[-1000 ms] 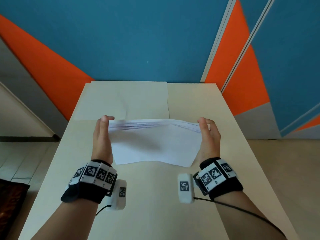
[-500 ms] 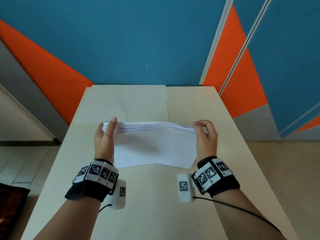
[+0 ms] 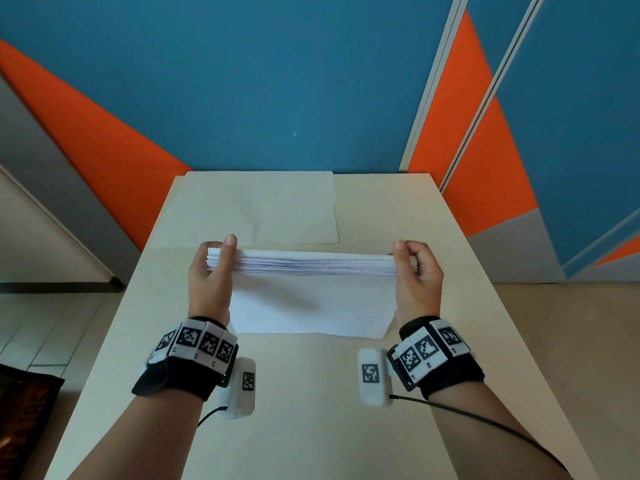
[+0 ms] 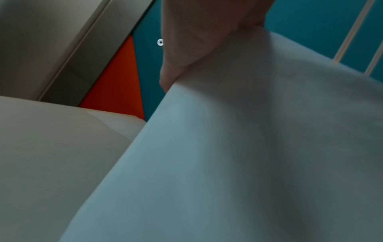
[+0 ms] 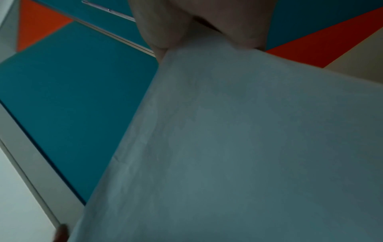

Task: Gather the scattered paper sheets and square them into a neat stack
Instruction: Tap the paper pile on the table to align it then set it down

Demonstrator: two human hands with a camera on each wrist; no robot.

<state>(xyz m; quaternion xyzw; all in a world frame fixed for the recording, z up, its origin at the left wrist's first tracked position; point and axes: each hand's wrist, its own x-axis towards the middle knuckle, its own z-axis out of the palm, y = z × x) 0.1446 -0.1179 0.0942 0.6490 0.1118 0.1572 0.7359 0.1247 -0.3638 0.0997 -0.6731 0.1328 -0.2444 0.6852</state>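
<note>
I see bare forearms with a black fabric wristband (image 3: 166, 379) on my left and another black wristband (image 3: 450, 372) on my right, each ringed with white blocks printed with black square codes. A white tagged camera pod (image 3: 372, 375) hangs inside each wrist, trailing a thin black cable (image 3: 485, 417).

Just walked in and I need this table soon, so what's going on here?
A person is squaring up a paper stack held on edge on the table. The left hand and right hand each grip one end, and the top edges look nearly even. A folder lies flat behind the stack.
</note>
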